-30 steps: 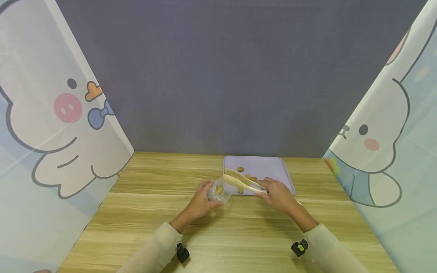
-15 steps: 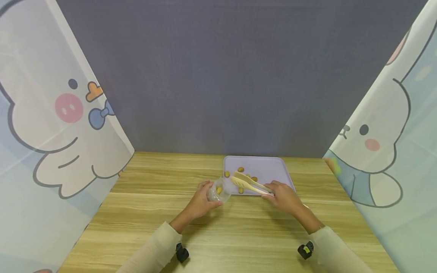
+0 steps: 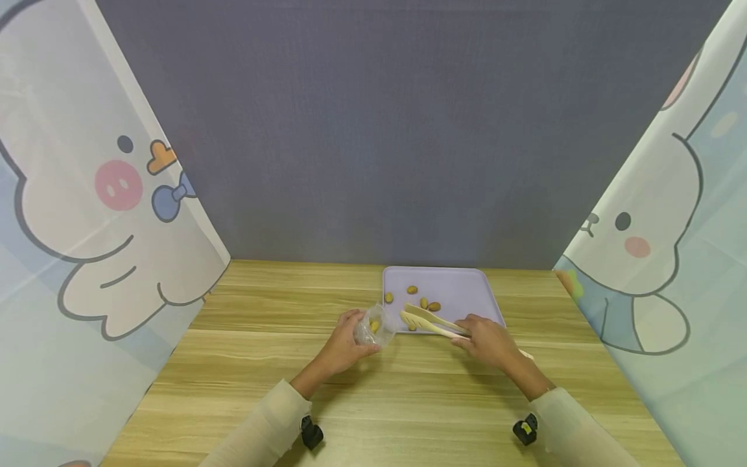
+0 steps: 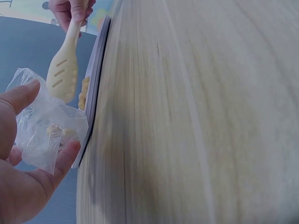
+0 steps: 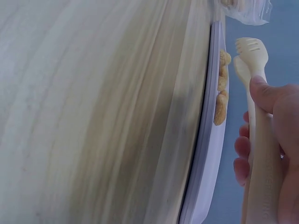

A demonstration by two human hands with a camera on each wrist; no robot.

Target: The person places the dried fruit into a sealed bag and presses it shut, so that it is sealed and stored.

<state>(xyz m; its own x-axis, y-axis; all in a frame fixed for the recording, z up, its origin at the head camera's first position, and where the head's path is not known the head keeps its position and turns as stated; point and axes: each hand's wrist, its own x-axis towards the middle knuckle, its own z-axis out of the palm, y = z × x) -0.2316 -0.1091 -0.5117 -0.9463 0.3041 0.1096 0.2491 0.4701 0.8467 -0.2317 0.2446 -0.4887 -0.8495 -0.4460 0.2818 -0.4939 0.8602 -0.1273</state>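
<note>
My left hand [image 3: 343,344] holds a clear plastic bag [image 3: 364,335] by its sides, mouth toward the tray, with a few yellowish nuggets [image 3: 375,325] inside. In the left wrist view, thumb and fingers curl round the bag [image 4: 35,135]. My right hand [image 3: 489,342] grips cream tongs [image 3: 439,329] with slotted heads, thumb on one arm in the right wrist view. The heads hover low over the front left of a lilac tray [image 3: 463,292], slightly apart, overlapping one nugget. Several golden-brown nuggets [image 3: 434,306] lie on the tray's left half; some show behind its rim as knobbly pieces [image 5: 221,108].
The wooden table [image 3: 280,298] runs under both arms to a grey back panel [image 3: 373,143]. Cartoon-printed curtains stand at the left [image 3: 163,272] and right [image 3: 653,259]. Each sleeve carries a small black wrist camera.
My right hand has drawn the tongs away from the bag's mouth, right and slightly toward me. A nugget now shows at the tray's left edge where the tongs were. The left hand stays put.
</note>
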